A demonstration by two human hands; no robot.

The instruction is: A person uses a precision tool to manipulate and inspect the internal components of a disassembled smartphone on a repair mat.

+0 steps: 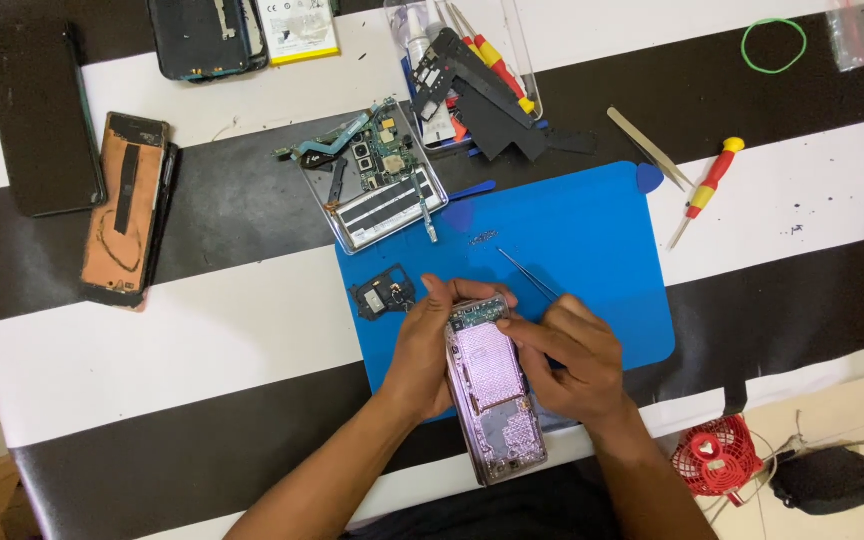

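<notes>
Opened phone lies on the blue mat at table edge, left hand curled around its side, right hand pinching tweezers at the top board; light, rigid, fragile inside, best held by frame edges.

Opened phone on mat, tweezers behind.

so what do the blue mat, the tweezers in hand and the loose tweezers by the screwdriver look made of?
Blue mat: likely silicone or soft rubber, going by its matte, even colour and rounded corners. Tweezers in the right hand: thin, dark and fine-pointed, probably metal; finish unclear. Loose tweezers: pale grey with a dull sheen, which looks like bare steel. The left hand steadies the opened phone.
</notes>
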